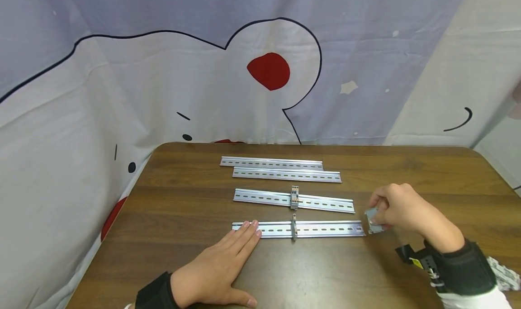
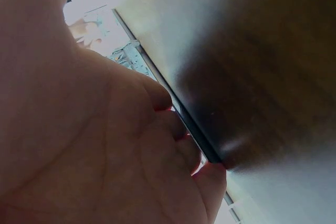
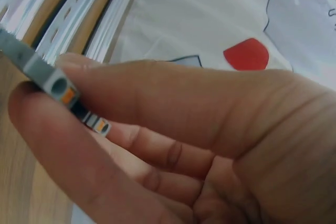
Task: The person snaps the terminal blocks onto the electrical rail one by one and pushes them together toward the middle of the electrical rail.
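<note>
My left hand (image 1: 217, 268) lies flat with straight fingers on the left end of the nearest slotted metal DIN rail (image 1: 329, 229). In the left wrist view, its fingertips touch the rail's edge. A thin grey terminal block (image 1: 294, 228) sits across that rail near the middle. Just off the rail's right end, my right hand (image 1: 407, 211) pinches another grey terminal block (image 1: 372, 220) between thumb and finger. The right wrist view shows orange parts and round openings on this held terminal block (image 3: 58, 85). Behind, a second DIN rail (image 1: 329, 204) carries several terminal blocks (image 1: 294, 197) side by side.
Two bare DIN rails (image 1: 285, 174) lie farther back, close together and offset. A crumpled pale bundle (image 1: 504, 275), its kind unclear, is partly hidden by the right sleeve. The wooden table (image 1: 195, 178) ends at a printed cloth (image 1: 163, 83) hanging behind it.
</note>
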